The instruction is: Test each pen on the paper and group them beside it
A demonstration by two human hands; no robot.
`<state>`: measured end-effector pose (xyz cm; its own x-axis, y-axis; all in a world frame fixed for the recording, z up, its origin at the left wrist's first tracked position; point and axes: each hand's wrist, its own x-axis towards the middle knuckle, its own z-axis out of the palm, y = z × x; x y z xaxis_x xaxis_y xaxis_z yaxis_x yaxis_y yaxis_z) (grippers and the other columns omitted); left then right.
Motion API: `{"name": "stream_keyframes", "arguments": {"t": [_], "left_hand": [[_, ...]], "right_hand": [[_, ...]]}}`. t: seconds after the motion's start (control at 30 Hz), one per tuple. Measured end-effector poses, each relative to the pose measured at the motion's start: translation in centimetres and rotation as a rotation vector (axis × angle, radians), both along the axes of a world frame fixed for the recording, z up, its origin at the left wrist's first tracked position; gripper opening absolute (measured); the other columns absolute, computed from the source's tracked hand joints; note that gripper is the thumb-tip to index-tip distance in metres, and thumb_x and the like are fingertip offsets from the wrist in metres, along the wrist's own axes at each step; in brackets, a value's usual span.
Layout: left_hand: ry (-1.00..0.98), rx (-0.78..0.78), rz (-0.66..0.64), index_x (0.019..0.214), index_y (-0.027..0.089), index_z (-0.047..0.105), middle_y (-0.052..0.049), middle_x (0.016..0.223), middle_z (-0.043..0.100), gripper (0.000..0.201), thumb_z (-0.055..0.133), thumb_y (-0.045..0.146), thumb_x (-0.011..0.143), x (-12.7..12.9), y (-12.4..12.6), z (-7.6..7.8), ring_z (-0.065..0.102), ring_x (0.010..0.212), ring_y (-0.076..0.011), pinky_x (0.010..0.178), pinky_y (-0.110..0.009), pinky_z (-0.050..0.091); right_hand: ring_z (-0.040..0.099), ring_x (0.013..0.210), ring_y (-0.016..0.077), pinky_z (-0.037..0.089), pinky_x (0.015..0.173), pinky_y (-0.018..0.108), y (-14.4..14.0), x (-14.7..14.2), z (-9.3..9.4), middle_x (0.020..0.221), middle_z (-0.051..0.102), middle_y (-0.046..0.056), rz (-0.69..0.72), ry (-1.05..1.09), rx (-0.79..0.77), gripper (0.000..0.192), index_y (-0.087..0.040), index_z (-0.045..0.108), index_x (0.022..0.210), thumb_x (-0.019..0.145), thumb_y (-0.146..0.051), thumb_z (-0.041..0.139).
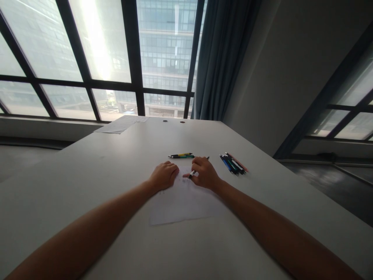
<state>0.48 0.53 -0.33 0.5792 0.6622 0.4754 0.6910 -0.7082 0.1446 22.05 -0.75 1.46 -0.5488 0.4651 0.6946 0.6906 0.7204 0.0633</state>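
Note:
A sheet of white paper (183, 206) with small dark marks near its upper part lies on the table in front of me. My left hand (164, 175) rests on the paper's upper left, palm down, fingers laid on the sheet and holding nothing. On the upper right of the sheet, my right hand (204, 172) is closed around a pen (191, 174) with a white barrel and dark end. That end points down and left toward the marks; whether it touches the paper I cannot tell. Just beyond my hands lie a few pens (181, 156), one partly yellow and one green.
Right of my right hand, several pens (233, 164) lie side by side, blue, green, black, white and reddish. More papers (116, 125) lie at the far left of the white table (122, 237). Two round fittings (165, 121) sit near its far edge, before windows and a blue curtain (221, 58).

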Motion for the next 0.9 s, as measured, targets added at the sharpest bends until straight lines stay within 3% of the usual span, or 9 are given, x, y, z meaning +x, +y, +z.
{"name": "stream_keyframes", "arguments": {"t": [0.1,0.17,0.23,0.3,0.4,0.5,0.67,0.9], "left_hand": [[0.008,0.001,0.0,0.088,0.021,0.067,-0.006,0.088,0.07,0.026,0.043,0.026,0.094,0.0,0.0,0.0,0.061,0.088,-0.0215,0.08,-0.034,0.05],[0.01,0.001,-0.006,0.088,0.021,0.068,-0.006,0.09,0.071,0.025,0.044,0.025,0.093,0.0,0.1,-0.1,0.061,0.089,-0.0213,0.081,-0.034,0.05],[0.008,-0.003,-0.013,0.089,0.021,0.069,-0.006,0.091,0.071,0.025,0.044,0.024,0.093,0.1,0.1,-0.2,0.061,0.091,-0.021,0.083,-0.034,0.05],[0.002,-0.007,-0.022,0.089,0.02,0.069,-0.006,0.093,0.072,0.025,0.044,0.024,0.093,0.0,0.1,-0.2,0.062,0.092,-0.0212,0.084,-0.035,0.051],[-0.013,-0.013,-0.036,0.091,0.02,0.07,-0.006,0.095,0.072,0.025,0.045,0.023,0.092,0.0,0.1,-0.2,0.062,0.093,-0.0213,0.086,-0.036,0.051],[-0.025,-0.019,-0.037,0.091,0.02,0.071,-0.006,0.096,0.072,0.026,0.045,0.023,0.091,0.0,0.0,-0.1,0.062,0.093,-0.0216,0.086,-0.036,0.052],[-0.029,-0.017,-0.043,0.091,0.02,0.071,-0.007,0.095,0.072,0.026,0.045,0.023,0.091,0.0,0.1,-0.1,0.062,0.093,-0.0217,0.087,-0.037,0.052],[-0.026,-0.007,-0.051,0.09,0.02,0.07,-0.007,0.095,0.072,0.025,0.046,0.022,0.091,0.0,0.1,-0.2,0.062,0.092,-0.022,0.084,-0.037,0.052]], "right_hand": [[0.052,0.075,0.0207,0.038,0.073,0.036,0.2,0.6,1.4,0.076,0.06,0.01,-0.048,0.143,-0.024,0.052,-0.018,0.055,0.063,0.098,-0.049,0.032],[0.056,0.077,0.0221,0.041,0.073,0.036,0.4,1.2,2.3,0.077,0.062,0.01,-0.124,0.305,-0.115,0.059,-0.018,0.06,0.068,0.097,-0.056,0.025],[0.057,0.066,0.0209,0.043,0.065,0.033,0.7,1.6,2.8,0.065,0.06,0.009,-0.192,0.49,-0.336,0.069,-0.017,0.063,0.071,0.093,-0.068,0.021],[0.057,0.054,0.0178,0.044,0.055,0.03,1.2,1.8,2.9,0.056,0.058,0.006,-0.17,0.651,-0.619,0.074,-0.016,0.063,0.073,0.087,-0.078,0.023],[0.058,0.051,0.0147,0.046,0.048,0.025,1.6,1.7,2.6,0.062,0.064,0.005,-0.066,0.686,-0.883,0.064,-0.016,0.062,0.078,0.075,-0.08,0.05],[0.053,0.044,0.0113,0.041,0.041,0.021,1.6,1.6,2.0,0.053,0.058,-0.001,-0.099,0.587,-0.923,0.045,-0.017,0.06,0.073,0.07,-0.06,0.072],[0.062,0.055,0.0137,0.048,0.044,0.021,1.6,2.0,1.0,0.067,0.067,0.004,0.018,0.63,-1.163,0.029,-0.015,0.062,0.08,0.079,-0.044,0.066],[0.051,0.043,0.0089,0.037,0.039,0.018,2.0,2.6,-0.4,0.055,0.062,-0.001,-0.085,0.533,-1.065,0.019,-0.016,0.057,0.066,0.07,-0.031,0.07]]}}
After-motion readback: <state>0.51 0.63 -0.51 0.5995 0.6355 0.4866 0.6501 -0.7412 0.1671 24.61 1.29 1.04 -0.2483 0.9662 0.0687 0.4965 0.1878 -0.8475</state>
